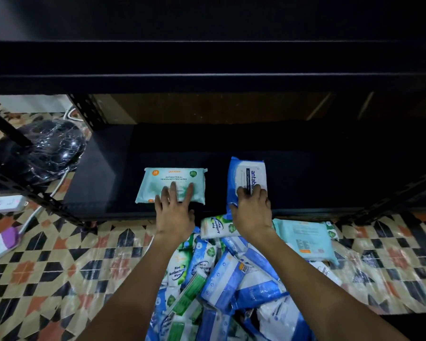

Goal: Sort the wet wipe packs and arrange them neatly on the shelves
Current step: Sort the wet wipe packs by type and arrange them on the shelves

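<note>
Black bottom shelf (305, 168) bearing a teal wipes pack (167, 179) and blue pack (246, 175) (apart), patterned floor (59, 267) under a heap of packs (231, 279)

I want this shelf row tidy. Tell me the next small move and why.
Probably turn the blue pack with the right hand to lie crosswise like the teal pack under the left hand; it sits lengthwise, overhanging the shelf edge.

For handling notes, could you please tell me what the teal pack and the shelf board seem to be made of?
Teal pack: thin plastic film, slightly glossy, judging by its crimped end seams and soft sheen. Shelf board: probably painted or laminated board, matt black with a faint reflection.
</note>
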